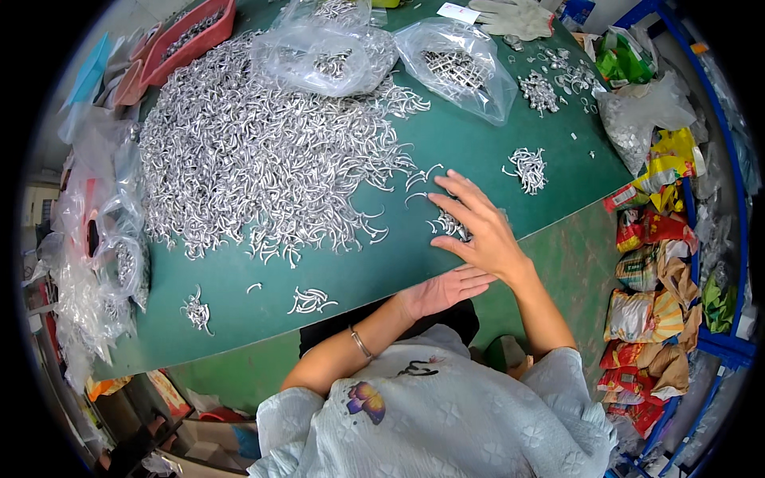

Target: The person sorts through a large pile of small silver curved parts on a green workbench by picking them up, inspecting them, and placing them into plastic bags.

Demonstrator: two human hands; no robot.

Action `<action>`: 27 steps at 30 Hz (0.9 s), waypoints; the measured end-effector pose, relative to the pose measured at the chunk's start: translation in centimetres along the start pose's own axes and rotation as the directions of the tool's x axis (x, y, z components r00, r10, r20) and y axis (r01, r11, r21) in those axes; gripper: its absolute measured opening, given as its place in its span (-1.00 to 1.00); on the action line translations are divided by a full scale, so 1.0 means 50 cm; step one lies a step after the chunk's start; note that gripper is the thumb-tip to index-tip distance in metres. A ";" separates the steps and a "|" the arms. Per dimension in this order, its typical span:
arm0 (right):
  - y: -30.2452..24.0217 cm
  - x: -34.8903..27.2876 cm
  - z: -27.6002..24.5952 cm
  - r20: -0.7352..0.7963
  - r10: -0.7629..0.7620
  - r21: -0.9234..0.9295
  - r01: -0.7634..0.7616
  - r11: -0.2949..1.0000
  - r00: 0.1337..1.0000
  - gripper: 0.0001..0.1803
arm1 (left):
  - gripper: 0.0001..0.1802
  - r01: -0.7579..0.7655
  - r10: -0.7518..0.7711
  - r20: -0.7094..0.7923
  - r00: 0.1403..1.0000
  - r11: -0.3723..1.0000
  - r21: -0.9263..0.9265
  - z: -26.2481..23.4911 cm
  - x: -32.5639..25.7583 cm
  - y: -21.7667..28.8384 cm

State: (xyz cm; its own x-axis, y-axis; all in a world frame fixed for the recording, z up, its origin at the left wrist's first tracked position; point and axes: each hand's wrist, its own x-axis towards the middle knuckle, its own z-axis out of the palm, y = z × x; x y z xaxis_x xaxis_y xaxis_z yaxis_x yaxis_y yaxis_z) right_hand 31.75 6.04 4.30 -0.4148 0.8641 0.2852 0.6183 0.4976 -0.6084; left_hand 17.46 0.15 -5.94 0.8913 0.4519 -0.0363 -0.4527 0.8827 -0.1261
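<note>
Hundreds of small curved silver metal pieces point(263, 151) lie in a broad pile across the left and middle of the green table point(374, 271). Right of that pile, near the table's near edge, the right hand point(474, 223) is held over a small cluster point(448, 225) of the same pieces, its fingers loosely spread and the thumb apart; whether the fingertips touch any piece I cannot tell. Just nearer, at the table's edge, the left hand point(446, 291) lies palm up, fingers extended close together, with nothing visible in its grasp; a bracelet point(360, 342) circles that wrist. Farther right sits a separate small heap point(527, 170), while two little groups, one at near left point(197, 311) and one nearer the middle point(311, 300), rest close to the near edge. At the far side are clear plastic bags point(490, 102) containing metal parts, a red tray point(199, 46) to the left and a white glove point(514, 16) to the right.
</note>
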 end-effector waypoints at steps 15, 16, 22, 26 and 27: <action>-0.031 -0.031 0.021 0.150 -0.100 0.014 0.099 0.995 0.984 -0.47 | -0.34 -0.070 0.098 0.051 0.994 0.915 -0.397 0.016 -0.005 0.000; -0.028 -0.034 0.022 0.157 -0.115 0.021 0.113 0.993 0.981 -0.47 | -0.35 -0.071 0.110 0.057 0.992 0.884 -0.463 0.017 -0.007 -0.002; -0.022 -0.073 0.028 0.186 -0.216 0.091 0.202 0.975 0.958 -0.56 | -0.45 -0.160 0.134 -0.107 0.985 0.939 -0.304 0.008 -0.006 -0.006; -0.023 -0.114 0.058 0.041 -0.328 0.060 0.326 0.944 0.944 -0.66 | -0.46 -0.122 0.103 -0.145 0.984 0.984 -0.130 0.018 -0.010 -0.010; -0.024 -0.122 0.063 -0.012 -0.361 0.036 0.361 0.932 0.933 -0.68 | -0.46 -0.109 0.094 -0.132 0.987 0.988 -0.113 0.018 -0.010 -0.011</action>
State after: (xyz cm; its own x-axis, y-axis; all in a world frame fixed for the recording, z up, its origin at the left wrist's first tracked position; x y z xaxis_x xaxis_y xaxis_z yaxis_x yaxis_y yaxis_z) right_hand 31.44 -0.05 0.94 -0.6020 0.6271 0.4943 0.4025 0.7729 -0.4904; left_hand 17.26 -0.42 -4.97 0.8404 0.5116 -0.1790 -0.5414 0.8078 -0.2329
